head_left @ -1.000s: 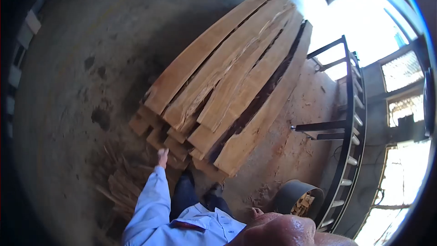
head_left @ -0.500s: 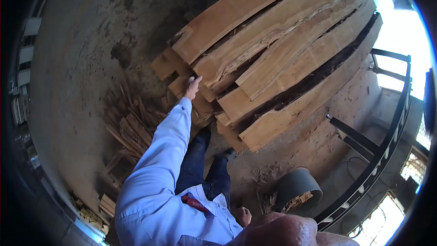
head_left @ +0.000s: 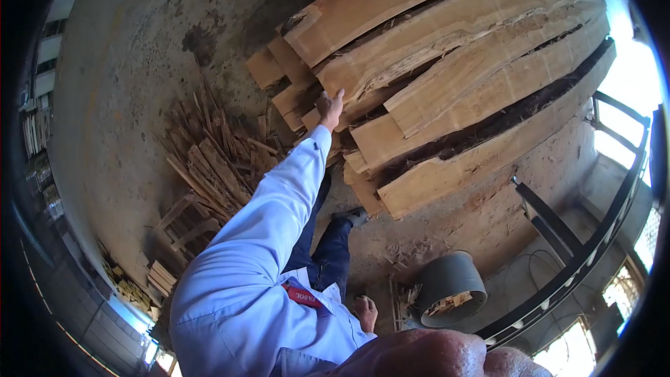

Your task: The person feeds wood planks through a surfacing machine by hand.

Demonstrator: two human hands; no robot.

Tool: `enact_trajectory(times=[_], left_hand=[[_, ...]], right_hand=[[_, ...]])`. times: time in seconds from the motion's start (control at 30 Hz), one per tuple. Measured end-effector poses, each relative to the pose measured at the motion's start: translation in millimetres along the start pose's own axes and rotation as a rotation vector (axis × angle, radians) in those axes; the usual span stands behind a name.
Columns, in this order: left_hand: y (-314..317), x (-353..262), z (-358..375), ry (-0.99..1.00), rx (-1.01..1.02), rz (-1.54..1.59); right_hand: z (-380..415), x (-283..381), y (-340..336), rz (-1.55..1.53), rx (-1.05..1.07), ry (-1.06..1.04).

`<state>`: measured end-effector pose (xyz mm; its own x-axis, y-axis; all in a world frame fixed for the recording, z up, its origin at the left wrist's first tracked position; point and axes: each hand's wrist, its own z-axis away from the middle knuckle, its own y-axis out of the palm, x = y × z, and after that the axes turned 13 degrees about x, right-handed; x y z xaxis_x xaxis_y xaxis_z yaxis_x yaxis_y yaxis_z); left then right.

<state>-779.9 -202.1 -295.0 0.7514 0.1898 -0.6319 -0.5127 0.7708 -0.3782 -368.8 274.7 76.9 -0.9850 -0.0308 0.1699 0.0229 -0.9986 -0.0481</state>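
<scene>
My left hand (head_left: 330, 109) reaches out to the near end of a long, rough-edged wooden board (head_left: 412, 38) in the stack. Its fingers are closed on the end of that board, with the thumb side up. Beside it lie another board (head_left: 377, 0) and a shorter, wider board (head_left: 447, 91). Short board ends (head_left: 296, 63) stick out below the stack on the left. My right hand (head_left: 366, 313) hangs low by my body with its fingers curled, and no object shows in it.
Scrap wood strips (head_left: 216, 167) are heaped on the floor left of my legs. A grey drum (head_left: 452, 283) with wood pieces inside stands to the right. A black metal frame (head_left: 593, 230) curves along the right side. Wood debris lies on the floor.
My left hand has moved from beside the board ends onto the end of a board. The view has shifted, and my right hand shows more fully.
</scene>
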Motion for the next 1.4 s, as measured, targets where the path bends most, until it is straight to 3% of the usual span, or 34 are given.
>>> enact_trajectory(times=[0.07,0.13,0.23,0.4,0.47,0.53,0.6,0.63,0.73,0.83,0.87,0.9,0.93,1.0,1.1,1.23,1.3,1.33,1.4], left_hand=[[-8.7,-22.5,38.6,0.123,-0.105,-0.249],[-7.6,-8.8,36.7,0.162,-0.086,-0.127],[-18.8,-6.4,36.1,0.159,0.052,0.066],[-55.6,-30.4,27.7,0.005,0.347,-0.096],[-55.5,-30.7,18.3,0.202,0.221,0.112],[-56.0,-29.2,-8.9,0.234,0.044,0.047],[-64.2,-19.2,-47.9,0.183,0.111,-0.017],[-59.8,-7.8,-68.9,0.179,0.120,0.267],[-58.6,-24.3,-64.3,0.095,0.095,0.296],[-54.8,-55.8,-41.1,-0.007,0.003,-0.002],[-38.3,-29.0,-58.6,0.120,-0.139,-0.033],[-47.5,-39.4,-49.6,0.084,0.035,0.046],[-53.3,-51.6,-32.8,0.079,0.002,-0.023],[-50.6,-50.9,-9.7,0.033,0.199,0.124],[-40.1,-47.8,44.6,-0.028,0.483,0.434],[-12.5,-11.5,63.9,0.120,0.296,0.192],[-16.7,-8.3,58.5,-0.128,0.498,0.319],[-13.4,1.1,50.2,-0.123,0.497,0.317],[-5.4,5.9,43.6,-0.346,0.515,0.694]], right_hand=[[1.3,10.7,8.5,0.066,0.016,0.004],[-5.2,18.5,12.7,0.070,0.012,0.037],[-15.5,35.4,15.6,0.089,0.029,0.045],[-23.6,73.8,20.8,0.169,0.015,-0.032],[-20.2,92.2,27.0,0.163,0.006,-0.060],[-13.7,106.9,39.7,0.127,0.007,-0.089],[-12.1,106.6,42.4,0.136,0.014,-0.148],[-11.8,102.0,43.7,0.130,0.012,-0.143],[-9.3,86.9,55.1,0.120,0.014,-0.124],[-4.0,70.9,63.6,0.194,0.038,-0.006],[-1.0,66.4,62.9,0.176,0.003,-0.022],[-3.4,60.2,62.9,0.160,0.015,0.005],[-6.3,56.6,65.6,0.142,0.032,0.033],[-15.7,54.9,68.2,0.149,0.012,0.023],[-38.6,50.9,51.0,0.368,0.082,0.095],[-62.4,88.1,42.0,0.445,0.066,-0.027],[-47.2,138.4,63.5,0.199,0.040,-0.148],[-44.3,146.7,66.7,0.197,0.043,-0.152],[-41.2,157.3,67.9,0.132,0.036,-0.164]])
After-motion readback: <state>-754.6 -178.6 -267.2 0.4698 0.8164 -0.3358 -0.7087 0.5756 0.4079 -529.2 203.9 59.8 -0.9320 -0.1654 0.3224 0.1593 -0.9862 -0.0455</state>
